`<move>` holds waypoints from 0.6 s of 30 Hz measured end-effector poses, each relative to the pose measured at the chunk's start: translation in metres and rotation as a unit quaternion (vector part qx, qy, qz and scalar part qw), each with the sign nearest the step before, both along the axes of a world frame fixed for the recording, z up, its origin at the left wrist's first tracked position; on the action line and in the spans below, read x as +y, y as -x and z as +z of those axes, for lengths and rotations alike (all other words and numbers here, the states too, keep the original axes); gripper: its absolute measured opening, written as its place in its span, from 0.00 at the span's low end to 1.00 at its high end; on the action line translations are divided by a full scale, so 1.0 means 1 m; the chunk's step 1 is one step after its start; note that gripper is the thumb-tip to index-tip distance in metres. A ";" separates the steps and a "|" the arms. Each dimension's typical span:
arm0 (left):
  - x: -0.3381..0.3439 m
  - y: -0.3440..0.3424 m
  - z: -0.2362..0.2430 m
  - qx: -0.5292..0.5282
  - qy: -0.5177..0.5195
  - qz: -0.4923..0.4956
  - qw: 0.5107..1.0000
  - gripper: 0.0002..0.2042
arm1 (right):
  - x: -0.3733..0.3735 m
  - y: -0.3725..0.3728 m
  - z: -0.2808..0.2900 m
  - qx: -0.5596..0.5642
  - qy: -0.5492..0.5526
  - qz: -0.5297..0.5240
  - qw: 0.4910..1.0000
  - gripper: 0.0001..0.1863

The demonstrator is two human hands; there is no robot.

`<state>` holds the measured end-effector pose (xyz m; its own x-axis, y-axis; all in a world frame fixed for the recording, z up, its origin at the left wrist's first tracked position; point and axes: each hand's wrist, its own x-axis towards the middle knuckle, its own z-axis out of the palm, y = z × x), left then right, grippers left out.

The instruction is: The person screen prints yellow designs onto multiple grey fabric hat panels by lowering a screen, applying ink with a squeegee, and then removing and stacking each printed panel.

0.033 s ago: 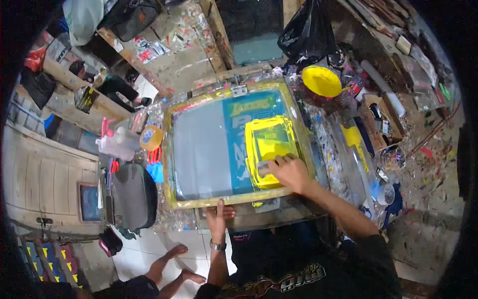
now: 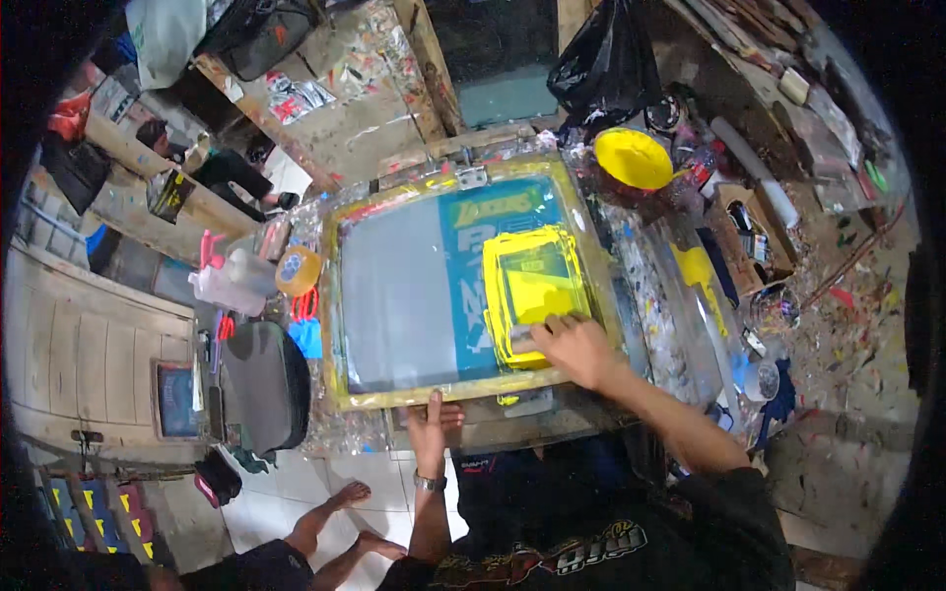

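A screen-printing frame (image 2: 394,399) with a yellow-stained border lies on the paint-spattered bench in front of me. The left part of its mesh is pale grey; the right part is teal with lettering and a patch of wet yellow ink (image 2: 532,295). My right hand (image 2: 574,350) is closed on a squeegee (image 2: 520,339), set in the ink near the frame's close edge. Only the squeegee's greyish end shows; the fingers cover the rest. At the frame's near edge, my left hand (image 2: 430,428) is open, its thumb touching the border and its fingers stretched to the right.
A yellow-coated bowl (image 2: 634,159) and a cardboard box (image 2: 754,241) of small items sit to the right. Left of the frame are a tape roll (image 2: 297,270), a spray bottle (image 2: 232,283) and a dark case (image 2: 261,387). Another person's legs (image 2: 330,522) show at lower left.
My right hand has drawn the squeegee slightly toward me through the yellow ink. The left hand keeps its place at the frame's near edge.
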<state>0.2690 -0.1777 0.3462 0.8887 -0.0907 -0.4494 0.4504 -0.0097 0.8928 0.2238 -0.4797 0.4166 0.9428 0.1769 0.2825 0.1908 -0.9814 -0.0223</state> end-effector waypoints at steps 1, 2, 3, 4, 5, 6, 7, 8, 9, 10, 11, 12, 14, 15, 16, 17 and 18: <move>-0.011 0.001 0.012 -0.017 0.004 0.003 1.000 0.29 | 0.002 0.016 0.011 0.030 0.005 0.003 1.000 0.10; -0.011 -0.001 0.013 -0.027 0.003 0.005 1.000 0.29 | 0.010 0.025 0.008 0.023 0.001 -0.011 1.000 0.12; -0.010 -0.003 0.009 -0.036 0.002 0.007 0.999 0.29 | 0.011 0.027 0.007 0.015 -0.017 -0.006 1.000 0.13; -0.012 -0.005 0.012 -0.047 0.001 0.007 0.999 0.28 | 0.012 0.026 0.012 0.005 -0.035 -0.002 0.999 0.15; -0.013 -0.004 0.014 -0.057 -0.001 0.015 0.998 0.28 | 0.013 0.025 0.017 -0.004 -0.052 0.003 0.999 0.16; -0.013 -0.002 0.016 -0.067 -0.003 0.025 0.997 0.27 | 0.017 0.026 0.022 0.016 -0.056 -0.014 0.998 0.18; -0.011 -0.001 0.018 -0.076 -0.005 0.036 0.996 0.27 | 0.023 0.030 0.028 -0.034 -0.063 -0.045 0.996 0.18; -0.011 -0.004 0.031 -0.107 0.000 0.047 0.993 0.25 | 0.029 0.029 0.039 -0.088 -0.071 -0.071 0.991 0.17; -0.007 -0.007 0.045 -0.137 0.005 0.060 0.989 0.23 | 0.037 0.027 0.050 -0.141 -0.080 -0.094 0.982 0.17; -0.007 -0.006 0.065 -0.165 0.015 0.077 0.983 0.21 | 0.040 0.025 0.064 -0.169 -0.078 -0.103 0.977 0.19; -0.007 -0.002 0.082 -0.187 0.025 0.098 0.977 0.20 | 0.038 0.020 0.080 -0.198 -0.066 -0.109 0.972 0.21; -0.009 -0.011 0.107 -0.212 0.046 0.052 0.975 0.18 | 0.033 0.012 0.100 -0.226 -0.053 -0.113 0.966 0.22; -0.026 -0.031 0.145 -0.283 0.038 0.019 0.958 0.14 | 0.014 -0.011 0.144 -0.252 -0.007 -0.119 0.960 0.26; -0.037 -0.043 0.155 -0.338 0.052 0.051 0.938 0.14 | 0.005 -0.033 0.170 -0.261 0.016 -0.115 0.958 0.28; -0.063 -0.056 0.163 -0.394 0.075 0.075 0.913 0.13 | -0.008 -0.052 0.194 -0.287 0.024 -0.106 0.952 0.28; -0.102 -0.067 0.166 -0.431 0.106 0.150 0.883 0.16 | -0.020 -0.068 0.208 -0.305 0.028 -0.099 0.947 0.29; -0.123 -0.083 0.161 -0.464 -0.068 0.103 0.877 0.20 | -0.032 -0.082 0.222 -0.278 0.028 -0.118 0.953 0.30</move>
<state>0.3524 -0.3007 0.5070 0.8685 0.1137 0.4825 -0.4653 -0.1487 0.8726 0.3055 -0.5120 0.6388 0.6661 0.0087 0.7458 -0.0682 -0.9950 0.0725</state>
